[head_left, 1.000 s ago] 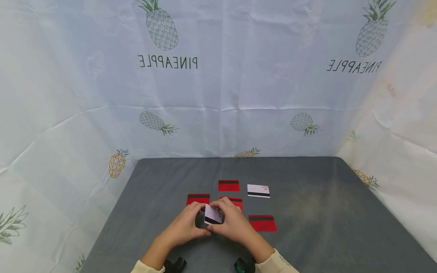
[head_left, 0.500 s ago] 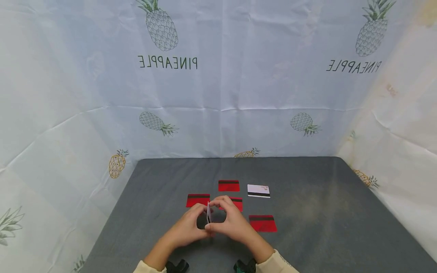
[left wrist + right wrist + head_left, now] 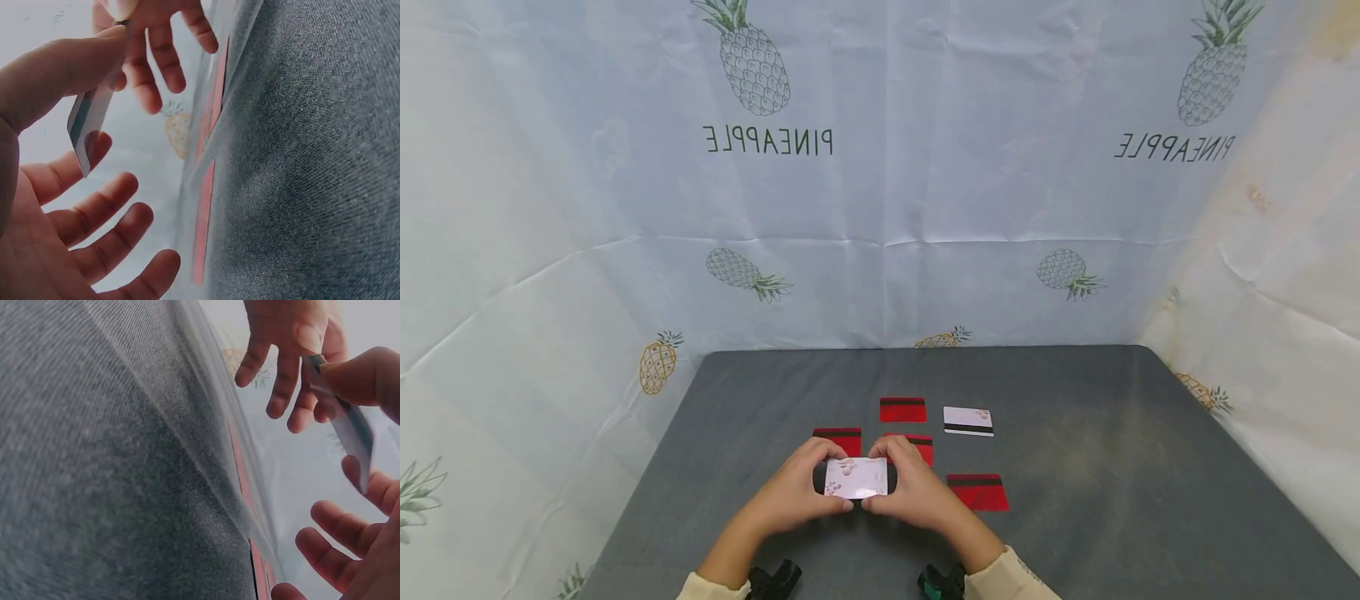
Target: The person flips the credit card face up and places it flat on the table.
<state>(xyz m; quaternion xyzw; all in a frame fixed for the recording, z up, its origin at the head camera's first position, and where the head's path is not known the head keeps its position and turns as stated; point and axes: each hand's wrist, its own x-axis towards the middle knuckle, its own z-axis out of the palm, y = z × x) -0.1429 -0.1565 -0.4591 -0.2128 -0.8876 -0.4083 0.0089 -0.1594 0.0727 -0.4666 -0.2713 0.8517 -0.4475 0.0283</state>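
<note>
A white card (image 3: 856, 478) with a pinkish flower print faces up between both hands, raised over the grey table. My left hand (image 3: 793, 492) pinches its left end between thumb and fingers, and my right hand (image 3: 917, 492) pinches the right end. Seen from the left wrist, the card (image 3: 94, 119) is nearly edge-on, with a dark stripe on its underside and the other fingers spread loosely. The right wrist view has the same card (image 3: 350, 425) tilted, the thumb near its striped edge.
Beyond the hands lie several red cards with black stripes, among them a back one (image 3: 903, 410), a left one (image 3: 838, 440) partly covered by fingers, and a right one (image 3: 977, 493). Another white card (image 3: 967, 420) lies at back right. A pineapple-print cloth (image 3: 880, 183) hangs behind the table (image 3: 1075, 467).
The white card has been turned over: striped side first, then edge-on, now the flower side shows. Both hands have shifted slightly apart to its two ends. The cards on the table stay put.
</note>
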